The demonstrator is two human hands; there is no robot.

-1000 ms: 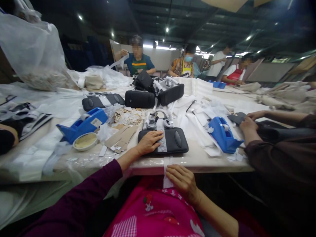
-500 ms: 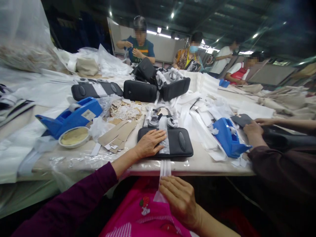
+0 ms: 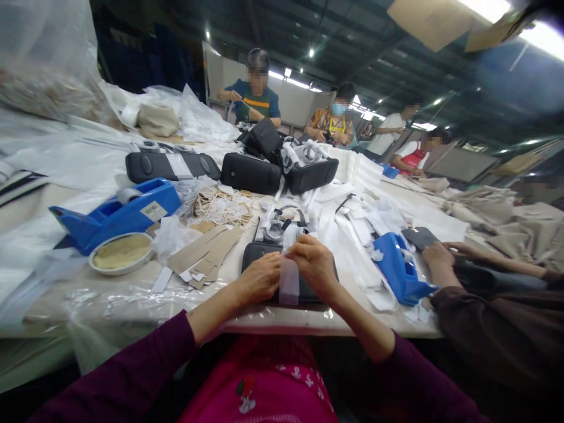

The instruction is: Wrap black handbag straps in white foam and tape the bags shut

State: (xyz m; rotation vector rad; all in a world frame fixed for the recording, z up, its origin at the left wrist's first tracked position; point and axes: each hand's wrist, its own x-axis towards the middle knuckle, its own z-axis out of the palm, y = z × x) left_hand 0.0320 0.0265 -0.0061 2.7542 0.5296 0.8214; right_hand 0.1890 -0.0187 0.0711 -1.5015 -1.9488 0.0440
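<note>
A black zipped-looking case (image 3: 254, 251) lies at the table's front edge, largely covered by my hands. A whitish translucent strip (image 3: 289, 283) runs over its middle. My right hand (image 3: 314, 263) pinches the strip's upper end above the case. My left hand (image 3: 259, 277) rests on the case's left half, fingers curled together with their tips at the strip's edge; whether they grip anything is hidden. Grey wrapped straps (image 3: 275, 229) lie just behind the case.
Blue tape dispensers stand left (image 3: 123, 211) and right (image 3: 400, 270). A shallow dish (image 3: 120, 254), cardboard pieces (image 3: 207, 252) and tangled string (image 3: 224, 205) lie left. More black cases (image 3: 251, 173) are behind. A co-worker's hands (image 3: 438, 261) work at right; other people stand across the table.
My right hand has risen from below the table edge to the top of the case, bringing the strip's end up. My left hand has curled from lying flat. The view has tilted slightly.
</note>
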